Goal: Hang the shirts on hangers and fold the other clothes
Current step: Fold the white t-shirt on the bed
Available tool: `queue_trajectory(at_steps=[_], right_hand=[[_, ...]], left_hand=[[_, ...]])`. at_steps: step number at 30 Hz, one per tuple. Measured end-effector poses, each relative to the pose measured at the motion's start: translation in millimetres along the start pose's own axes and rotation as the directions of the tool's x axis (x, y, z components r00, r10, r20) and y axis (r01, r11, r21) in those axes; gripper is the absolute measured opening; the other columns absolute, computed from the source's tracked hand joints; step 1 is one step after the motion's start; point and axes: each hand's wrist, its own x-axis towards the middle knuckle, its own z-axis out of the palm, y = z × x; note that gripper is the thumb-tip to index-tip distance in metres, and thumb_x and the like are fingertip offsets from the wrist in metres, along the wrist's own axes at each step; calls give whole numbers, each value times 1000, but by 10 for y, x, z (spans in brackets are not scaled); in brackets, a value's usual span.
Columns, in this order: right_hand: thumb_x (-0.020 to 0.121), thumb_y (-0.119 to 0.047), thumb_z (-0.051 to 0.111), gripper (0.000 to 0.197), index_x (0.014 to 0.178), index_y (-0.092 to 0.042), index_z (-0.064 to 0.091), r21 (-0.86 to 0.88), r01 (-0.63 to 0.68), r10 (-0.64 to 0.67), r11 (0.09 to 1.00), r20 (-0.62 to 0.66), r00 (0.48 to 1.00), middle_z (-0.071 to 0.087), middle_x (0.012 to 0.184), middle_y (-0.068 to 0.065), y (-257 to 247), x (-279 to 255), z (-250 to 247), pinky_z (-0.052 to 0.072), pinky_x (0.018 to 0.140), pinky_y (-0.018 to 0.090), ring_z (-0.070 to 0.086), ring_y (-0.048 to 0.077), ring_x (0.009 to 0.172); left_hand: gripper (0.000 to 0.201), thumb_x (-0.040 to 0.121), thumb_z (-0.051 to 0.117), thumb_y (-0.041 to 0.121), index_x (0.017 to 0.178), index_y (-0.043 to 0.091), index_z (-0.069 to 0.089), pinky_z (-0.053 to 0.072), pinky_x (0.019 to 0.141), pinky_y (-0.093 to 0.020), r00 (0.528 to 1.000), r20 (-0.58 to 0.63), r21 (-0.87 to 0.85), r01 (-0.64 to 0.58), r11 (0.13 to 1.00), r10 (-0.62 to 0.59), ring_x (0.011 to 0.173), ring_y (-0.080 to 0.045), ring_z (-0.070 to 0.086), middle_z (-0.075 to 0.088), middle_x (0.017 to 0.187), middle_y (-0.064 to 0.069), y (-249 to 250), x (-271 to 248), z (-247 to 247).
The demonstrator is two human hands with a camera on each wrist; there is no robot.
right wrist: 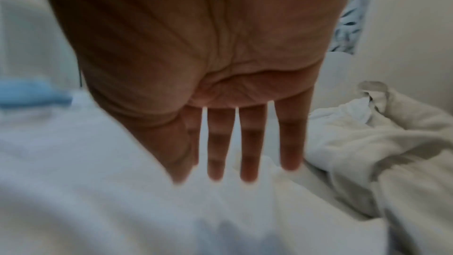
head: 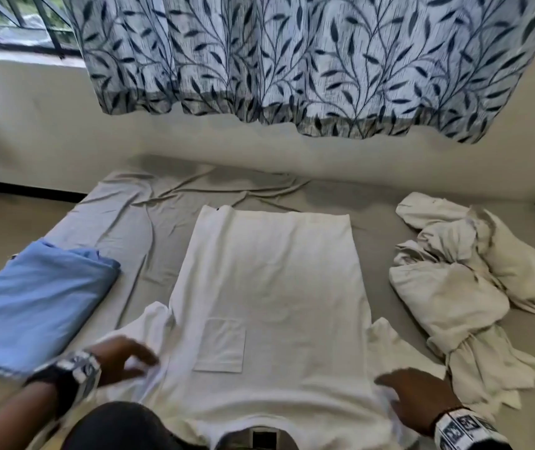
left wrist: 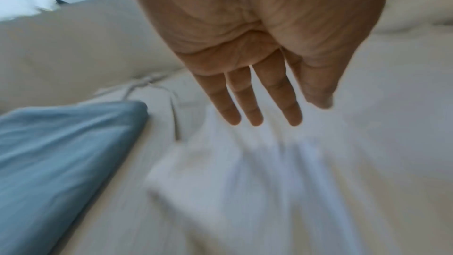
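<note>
White cotton fills the middle of the bed — a white pocket T-shirt [head: 266, 287] lies spread flat on the grey bedsheet [head: 129, 228], collar nearest the person, hem toward the wall, chest pocket facing up. The left hand [head: 123, 358] hangs over the shirt's left sleeve, fingers [left wrist: 247, 104] straight and slightly apart, gripping nothing; the blur there hides whether the tips touch the cloth. Over on the other side, the right hand [head: 418, 401] sits at the right shoulder and sleeve — fingers [right wrist: 248, 152] extended and spread, fingertips at the fabric, nothing pinched. Both sleeves are splayed outward. To the left of the shirt, just beside it, rests a folded blue garment [head: 35, 306]. To the right, a crumpled heap of white clothes [head: 467, 287] waits unfolded on the sheet. Behind the bed, a leaf-print curtain [head: 292, 60] hangs down over the wall.
</note>
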Motion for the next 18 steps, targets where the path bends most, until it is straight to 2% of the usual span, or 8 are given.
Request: queue_trajectory(at_steps=[2, 4, 6, 8, 10, 12, 15, 18], right_hand=[[92, -53, 46, 45, 126, -80, 35, 13, 4, -3, 1000, -78, 997, 70, 126, -21, -124, 230, 154, 55, 94, 28, 68, 7, 114], [99, -58, 36, 48, 146, -56, 45, -61, 149, -158, 987, -219, 963, 63, 141, -17, -440, 435, 365, 50, 105, 30, 59, 8, 130], [99, -62, 16, 65, 163, -46, 20, -110, 236, -257, 966, -257, 932, 23, 168, -23, -810, 673, 531, 27, 124, 37, 23, 2, 155], [100, -63, 12, 68, 164, -45, -2, -198, 293, -330, 936, -196, 923, -13, 168, -29, -1058, 829, 726, 5, 127, 43, -9, -4, 156], [102, -59, 32, 70, 166, -37, 13, -204, 311, -341, 928, -134, 930, 0, 172, -24, -1171, 987, 974, 12, 122, 50, 5, 3, 159], [99, -59, 44, 74, 164, -28, 30, -241, 322, -343, 916, -52, 938, 14, 173, -15, -1129, 1052, 1241, 20, 113, 57, 23, 11, 158], [98, -62, 45, 76, 164, -27, 31, -284, 347, -380, 894, -71, 922, 13, 174, -12, -994, 1054, 1483, 20, 113, 63, 25, 15, 157], [101, -61, 42, 76, 167, -31, 18, -330, 326, -377, 886, -103, 921, 8, 174, -13, -746, 1064, 1533, 17, 119, 65, 13, 12, 160]], left_hand=[[19, 97, 60, 53, 102, 70, 64, 46, 97, -13, 987, -142, -122, 53, 991, -70, 105, 12, 65, 70, 111, 35, 327, 111, -362], [26, 96, 47, 58, 111, 57, 69, 45, 95, -10, 927, -374, -220, -59, 974, -28, 105, 7, 68, 71, 111, 33, 679, 324, -630], [41, 96, 40, 56, 122, 45, 70, 44, 97, -12, 871, -490, -265, -176, 948, 24, 110, 3, 66, 72, 118, 25, 1125, 615, -585], [45, 100, 40, 49, 137, 36, 62, 40, 109, -21, 833, -544, -231, -257, 938, 95, 127, -3, 56, 63, 139, 14, 1569, 819, -109], [52, 104, 36, 48, 156, 37, 40, 29, 122, -30, 886, -440, -174, -241, 955, 144, 151, -9, 31, 30, 166, 15, 1897, 993, 540], [66, 103, 36, 51, 164, 36, 17, 21, 124, -44, 951, -266, -18, -167, 986, 157, 159, -19, 13, 1, 172, 16, 2017, 1073, 1138], [76, 99, 40, 59, 165, 25, 21, 22, 113, -54, 960, -187, 105, -193, 976, 210, 155, -28, 26, 9, 173, 6, 1936, 1133, 1540], [71, 103, 21, 64, 165, 33, 6, 15, 121, -53, 964, -198, 147, -149, 978, 177, 160, -22, 6, -3, 173, 10, 1687, 1248, 1554]])
